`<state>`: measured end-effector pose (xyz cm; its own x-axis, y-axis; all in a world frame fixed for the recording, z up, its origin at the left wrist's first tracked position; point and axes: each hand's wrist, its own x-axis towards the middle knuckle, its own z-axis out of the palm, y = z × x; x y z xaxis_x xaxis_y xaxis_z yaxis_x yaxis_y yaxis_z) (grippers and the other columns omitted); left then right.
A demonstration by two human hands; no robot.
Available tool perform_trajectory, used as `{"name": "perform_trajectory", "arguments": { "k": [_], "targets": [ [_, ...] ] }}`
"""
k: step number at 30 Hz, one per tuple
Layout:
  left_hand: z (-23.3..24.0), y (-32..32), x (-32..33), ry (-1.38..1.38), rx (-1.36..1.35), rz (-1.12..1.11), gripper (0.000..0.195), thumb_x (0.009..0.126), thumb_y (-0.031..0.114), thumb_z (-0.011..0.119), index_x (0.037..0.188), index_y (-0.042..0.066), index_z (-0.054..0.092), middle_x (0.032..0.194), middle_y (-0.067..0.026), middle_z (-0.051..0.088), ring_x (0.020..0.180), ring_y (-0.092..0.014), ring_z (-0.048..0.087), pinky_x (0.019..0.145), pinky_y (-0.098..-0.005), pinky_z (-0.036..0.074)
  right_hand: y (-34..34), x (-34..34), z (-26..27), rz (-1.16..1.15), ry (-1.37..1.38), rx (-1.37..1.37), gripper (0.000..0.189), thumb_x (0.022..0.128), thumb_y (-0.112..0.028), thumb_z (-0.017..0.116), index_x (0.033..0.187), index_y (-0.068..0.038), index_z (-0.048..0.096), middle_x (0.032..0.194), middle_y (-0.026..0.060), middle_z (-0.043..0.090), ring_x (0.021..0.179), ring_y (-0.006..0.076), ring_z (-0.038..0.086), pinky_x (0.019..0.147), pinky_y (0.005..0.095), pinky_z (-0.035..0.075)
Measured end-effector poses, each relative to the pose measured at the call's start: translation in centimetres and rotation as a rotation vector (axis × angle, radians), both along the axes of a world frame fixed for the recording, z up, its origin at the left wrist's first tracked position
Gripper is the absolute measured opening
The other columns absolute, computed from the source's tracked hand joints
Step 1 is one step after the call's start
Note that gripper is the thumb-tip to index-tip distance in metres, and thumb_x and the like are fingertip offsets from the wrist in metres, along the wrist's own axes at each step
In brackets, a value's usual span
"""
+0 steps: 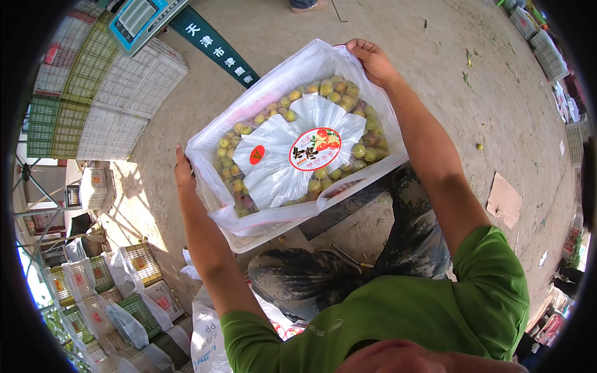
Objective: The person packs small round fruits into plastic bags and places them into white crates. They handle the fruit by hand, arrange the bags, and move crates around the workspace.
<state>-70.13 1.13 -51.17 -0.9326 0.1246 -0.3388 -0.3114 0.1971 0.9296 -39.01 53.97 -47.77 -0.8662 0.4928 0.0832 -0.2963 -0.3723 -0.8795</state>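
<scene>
Before me is a white plastic crate (254,241) full of green and brownish jujube-like fruit (364,151), tilted and held at both ends. My left hand (183,170) grips its left end, thumb up along the rim. At the far right corner, my right hand (373,60) has its fingers curled over the edge. A white plastic liner (275,224) lines the crate walls. Clear film covers the fruit, with a pleated white sheet (266,182) lying on top. That sheet bears an oval label (315,149) with printed fruit and a small red sticker (257,155).
A platform scale's display (135,21) stands on a dark green post (214,46) beyond the crate. Stacked plastic crates (121,88) rise at far left; lined crates (140,305) stand lower left. A white sack (207,331) lies by my legs, cardboard (504,199) on the right floor.
</scene>
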Motion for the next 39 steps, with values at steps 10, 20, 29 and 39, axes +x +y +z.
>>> {"name": "perform_trajectory", "arguments": {
  "k": [10, 20, 29, 39],
  "targets": [
    [1.2, 0.4, 1.0, 0.875, -0.623, -0.27, 0.021, 0.088, 0.0, 0.056, 0.099, 0.005, 0.073, 0.085, -0.0129, 0.072, 0.076, -0.024, 0.068, 0.07, -0.0344, 0.053, -0.9, 7.7, 4.2, 0.014, -0.731, 0.757, 0.093, 0.075, -0.067, 0.073, 0.139, -0.004, 0.048, 0.113, 0.0122, 0.064, 0.095, 0.0232, 0.061, 0.079, 0.0347, 0.053],
    [8.3, 2.9, 10.1, 0.78, -0.512, -0.283, 0.033, 0.089, 0.006, 0.06, 0.121, -0.002, 0.061, 0.092, -0.0094, 0.069, 0.079, -0.017, 0.064, 0.073, -0.0312, 0.053, 1.6, 11.1, 3.8, -0.203, -0.731, 0.86, 0.037, 0.083, -0.014, 0.056, 0.115, 0.001, 0.068, 0.086, 0.0174, 0.071, 0.071, 0.0253, 0.068, 0.071, 0.0357, 0.053],
    [2.8, 27.6, 41.4, 0.77, -0.386, -1.12, 0.068, 0.079, 0.039, 0.078, 0.131, 0.001, 0.054, 0.126, -0.0244, 0.058, 0.111, -0.039, 0.06, 0.094, -0.0442, 0.049, 0.0, 10.7, 4.7, 0.026, -0.557, 0.835, 0.033, 0.089, -0.018, 0.059, 0.114, 0.001, 0.068, 0.079, 0.0088, 0.069, 0.067, 0.0153, 0.065, 0.059, 0.0304, 0.055],
    [2.3, 25.6, 36.0, 0.715, -0.637, -1.021, 0.024, 0.087, 0.024, 0.069, 0.097, 0.002, 0.07, 0.081, -0.0159, 0.067, 0.083, -0.034, 0.066, 0.076, -0.0458, 0.05, 2.7, 13.6, 4.0, -0.056, -0.556, 0.922, 0.024, 0.095, -0.009, 0.052, 0.112, -0.001, 0.065, 0.078, 0.0074, 0.068, 0.063, 0.0127, 0.063, 0.061, 0.0304, 0.053]
  ]
}}
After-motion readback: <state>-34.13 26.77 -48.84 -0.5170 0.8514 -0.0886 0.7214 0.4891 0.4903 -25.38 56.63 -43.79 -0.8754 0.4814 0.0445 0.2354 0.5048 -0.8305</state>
